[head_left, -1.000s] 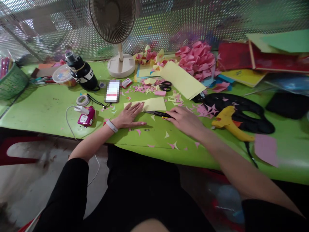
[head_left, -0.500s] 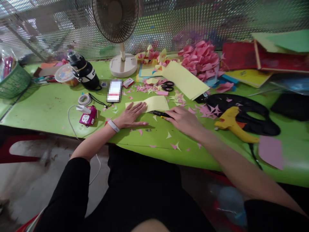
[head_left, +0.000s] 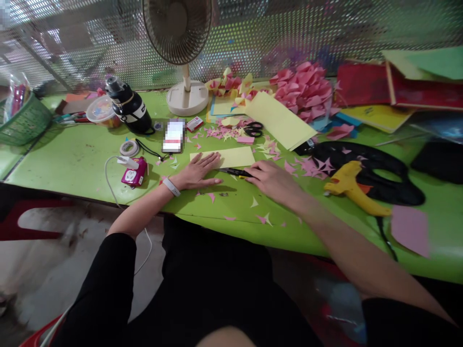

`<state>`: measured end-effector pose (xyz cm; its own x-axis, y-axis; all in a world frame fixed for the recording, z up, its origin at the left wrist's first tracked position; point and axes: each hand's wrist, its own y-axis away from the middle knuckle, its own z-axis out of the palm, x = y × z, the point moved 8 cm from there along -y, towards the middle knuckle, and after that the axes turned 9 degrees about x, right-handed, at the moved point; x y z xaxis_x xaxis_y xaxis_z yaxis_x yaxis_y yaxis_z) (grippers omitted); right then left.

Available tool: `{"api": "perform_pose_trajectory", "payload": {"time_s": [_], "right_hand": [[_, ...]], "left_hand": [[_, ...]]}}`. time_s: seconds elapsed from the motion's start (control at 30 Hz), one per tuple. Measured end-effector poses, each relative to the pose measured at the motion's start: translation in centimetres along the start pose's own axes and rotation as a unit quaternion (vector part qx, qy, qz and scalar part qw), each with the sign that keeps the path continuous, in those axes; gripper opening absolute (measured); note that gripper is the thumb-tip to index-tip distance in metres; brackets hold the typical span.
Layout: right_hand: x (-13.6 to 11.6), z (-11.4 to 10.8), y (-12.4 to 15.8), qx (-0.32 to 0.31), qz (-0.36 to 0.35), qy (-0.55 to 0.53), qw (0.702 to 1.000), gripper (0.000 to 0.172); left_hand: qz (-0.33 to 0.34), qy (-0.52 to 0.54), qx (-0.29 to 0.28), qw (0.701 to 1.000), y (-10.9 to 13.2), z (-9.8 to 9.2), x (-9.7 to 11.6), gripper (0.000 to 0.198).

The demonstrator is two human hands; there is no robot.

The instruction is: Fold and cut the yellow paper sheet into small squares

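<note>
My left hand [head_left: 198,172] lies flat with its fingers spread on a strip of pale yellow paper [head_left: 237,157], pinning its left part to the green table. My right hand [head_left: 269,179] is closed around a black-and-yellow utility knife [head_left: 237,172]. The knife lies low along the paper's near edge, and its tip points left toward my left thumb. Whether the blade is under the paper I cannot tell. Small pink and yellow paper scraps [head_left: 267,219] are scattered around both hands.
Behind the paper are black-handled scissors [head_left: 253,129], larger yellow sheets [head_left: 280,120] and a pink paper pile [head_left: 306,89]. A yellow glue gun [head_left: 347,185] lies right. Leftward stand a phone [head_left: 174,136], a tape roll [head_left: 129,147], a pink power adapter [head_left: 134,174], a black bottle [head_left: 130,108] and a fan [head_left: 186,99].
The knife and my right hand have shifted slightly left along the paper's near edge. The paper's right part, bulging before, now lies flatter. My left hand stays pressed on it.
</note>
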<state>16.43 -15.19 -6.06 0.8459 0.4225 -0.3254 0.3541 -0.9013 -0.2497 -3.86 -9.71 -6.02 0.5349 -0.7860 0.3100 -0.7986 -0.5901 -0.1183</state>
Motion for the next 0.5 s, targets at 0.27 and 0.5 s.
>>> {"api": "perform_pose_trajectory", "payload": {"time_s": [0.27,0.5], "right_hand": [[-0.1,0.3,0.3,0.005,-0.008,0.006,1.000,0.034],[-1.6,1.6,-1.0,0.008,-0.017,0.008,1.000,0.038]], "left_hand": [[-0.020,0.009,0.024,0.999,1.7,-2.5,-5.7,0.045],[-0.017,-0.057,-0.003,0.998,2.4,-1.3,-5.1,0.052]]}}
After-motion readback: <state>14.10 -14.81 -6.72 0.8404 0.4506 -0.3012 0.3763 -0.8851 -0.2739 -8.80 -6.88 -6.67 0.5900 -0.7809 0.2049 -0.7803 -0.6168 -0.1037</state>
